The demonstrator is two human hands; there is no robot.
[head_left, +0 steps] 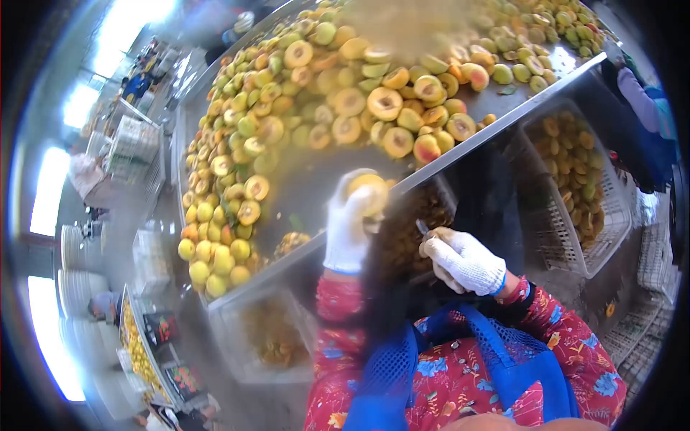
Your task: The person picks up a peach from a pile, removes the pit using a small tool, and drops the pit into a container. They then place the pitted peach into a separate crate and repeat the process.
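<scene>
My left hand, in a white knit glove, is closed around a yellow peach just above the near edge of the metal table. Blur hides whether that fruit is whole or halved. My right hand, gloved as well, grips a small tool with a short metal tip; its exact kind is hard to make out. The tip points up and left towards my left hand, apart from the fruit. Beyond my hands, a heap of peaches covers much of the table, many cut in half with the stones showing.
The table's metal rim runs diagonally before me. Below it stand a white crate of peach pieces, a dark-shadowed container and a pale bin. A person in a lilac sleeve is at the far right.
</scene>
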